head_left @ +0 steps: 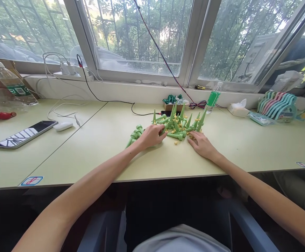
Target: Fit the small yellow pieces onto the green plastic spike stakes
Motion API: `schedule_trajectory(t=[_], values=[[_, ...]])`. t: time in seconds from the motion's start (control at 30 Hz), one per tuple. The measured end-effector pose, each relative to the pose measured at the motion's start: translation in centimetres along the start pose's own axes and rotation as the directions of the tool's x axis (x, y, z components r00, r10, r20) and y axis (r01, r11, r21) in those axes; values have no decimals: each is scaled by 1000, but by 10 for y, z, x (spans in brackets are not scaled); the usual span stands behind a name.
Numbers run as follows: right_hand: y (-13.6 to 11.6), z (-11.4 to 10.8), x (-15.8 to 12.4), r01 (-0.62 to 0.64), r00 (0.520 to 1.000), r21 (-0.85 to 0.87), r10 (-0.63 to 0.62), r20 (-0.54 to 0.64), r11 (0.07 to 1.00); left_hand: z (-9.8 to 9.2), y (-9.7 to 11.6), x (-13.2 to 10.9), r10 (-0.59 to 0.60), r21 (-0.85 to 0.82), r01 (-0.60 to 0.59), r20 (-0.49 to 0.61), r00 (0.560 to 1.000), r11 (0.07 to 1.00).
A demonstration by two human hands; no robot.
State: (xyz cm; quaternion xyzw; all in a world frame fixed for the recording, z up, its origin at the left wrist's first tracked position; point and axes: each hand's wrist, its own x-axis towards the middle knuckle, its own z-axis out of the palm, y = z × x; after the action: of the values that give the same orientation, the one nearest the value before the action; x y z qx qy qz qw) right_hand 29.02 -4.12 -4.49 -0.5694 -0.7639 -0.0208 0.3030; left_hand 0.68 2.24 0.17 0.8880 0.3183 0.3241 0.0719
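Observation:
A pile of green plastic spikes (177, 126), cone-shaped with ribbed caps, lies on the pale table, some standing point up. Small yellow plastic pieces (177, 142) are scattered among them and at the pile's front edge. At the left side of the pile, my left hand (151, 135) is closed round one green spike (163, 131). Beside that hand rests a smaller group of green spikes (135, 134). My right hand (203, 145) reaches into the pile's right front, its fingertips pinched at a small yellow piece (192, 137); the fingers partly cover it.
A small box (169, 106) with green wrapping stands behind the pile, near a green-labelled bottle (212, 98). To the right are a tissue box (238, 109) and several coloured hangers (277, 106). A phone (25, 134), white case (63, 126) and cables lie left.

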Motion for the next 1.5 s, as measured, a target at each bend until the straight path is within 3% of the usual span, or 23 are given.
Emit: schedule_trajectory(t=[0.23, 0.53, 0.67, 0.93, 1.13, 1.33, 1.5], values=[[-8, 1, 0, 0, 996, 32, -2, 86, 999, 1, -1, 0, -6, -14, 6, -2, 1000, 1000], [-26, 6, -4, 28, 993, 89, -37, 109, 996, 2, -2, 0, 8, -20, -8, -18, 1000, 1000], [-35, 8, -2, 44, 991, 117, -58, 123, 992, -1, 4, -1, 57, -50, -55, 23, 998, 997], [-52, 16, 11, 115, 980, 169, -139, 139, 979, -3, 9, -2, 161, -31, -159, 97, 982, 987], [-69, 23, 29, 253, 950, 307, -296, 102, 918, -1, 10, -2, 220, 18, -225, 161, 962, 974], [-63, 32, 51, 370, 893, 384, -438, 103, 846, 0, 11, -3, 174, 64, -184, 147, 974, 981], [-56, 26, 54, 371, 895, 370, -434, 101, 851, -1, 10, -3, 143, 74, -154, 130, 981, 985]])
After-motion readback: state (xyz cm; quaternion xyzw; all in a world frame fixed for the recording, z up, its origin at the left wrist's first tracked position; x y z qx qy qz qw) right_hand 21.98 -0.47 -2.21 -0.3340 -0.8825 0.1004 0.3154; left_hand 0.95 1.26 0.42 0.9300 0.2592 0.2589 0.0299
